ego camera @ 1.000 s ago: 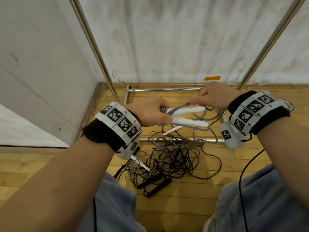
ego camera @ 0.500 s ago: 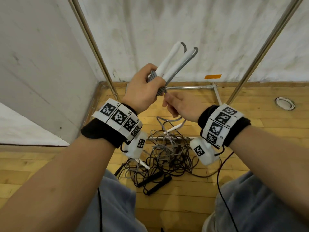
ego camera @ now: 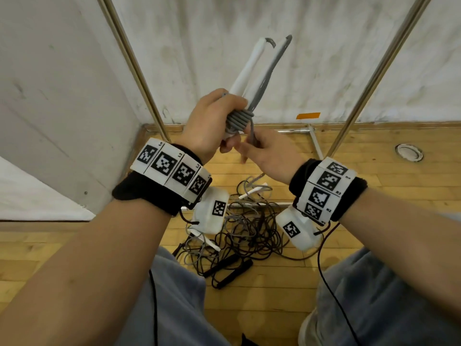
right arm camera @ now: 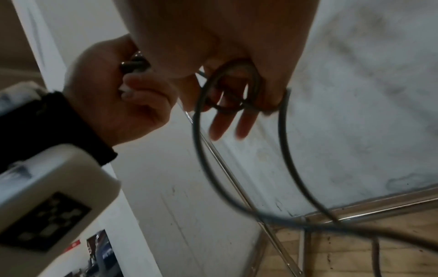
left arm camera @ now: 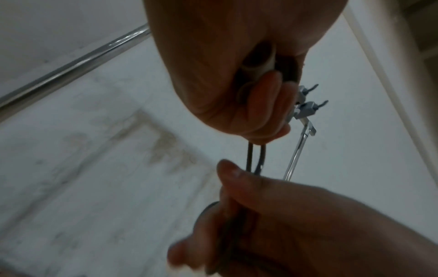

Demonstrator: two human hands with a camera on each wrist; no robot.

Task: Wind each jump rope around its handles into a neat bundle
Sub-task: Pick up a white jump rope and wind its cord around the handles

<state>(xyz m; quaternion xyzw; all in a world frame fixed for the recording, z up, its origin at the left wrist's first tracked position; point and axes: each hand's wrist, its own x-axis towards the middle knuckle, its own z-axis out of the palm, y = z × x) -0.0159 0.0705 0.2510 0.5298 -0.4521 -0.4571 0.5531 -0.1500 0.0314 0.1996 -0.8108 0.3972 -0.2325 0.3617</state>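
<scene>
My left hand (ego camera: 214,121) grips two white jump-rope handles (ego camera: 252,68) side by side, tilted up toward the wall. Several turns of grey rope (ego camera: 240,118) are wound round their lower ends. Just below the coil, my right hand (ego camera: 264,148) pinches the grey rope (left arm camera: 257,161) as a doubled strand. In the right wrist view the rope (right arm camera: 239,88) loops round my right fingers (right arm camera: 220,127) and trails down to the floor. Both ends of the handles inside my left fist are hidden.
A tangled pile of grey and dark ropes (ego camera: 249,228) lies on the wooden floor between my knees, with black handles (ego camera: 229,270) and a white handle (ego camera: 253,192) in it. Slanted metal rack poles (ego camera: 134,66) and floor bars (ego camera: 296,131) stand against the white wall.
The handles swung from lying level to pointing up and stayed there. My right hand dropped from their far end to below my left fist, and more turns of rope now show on the coil.
</scene>
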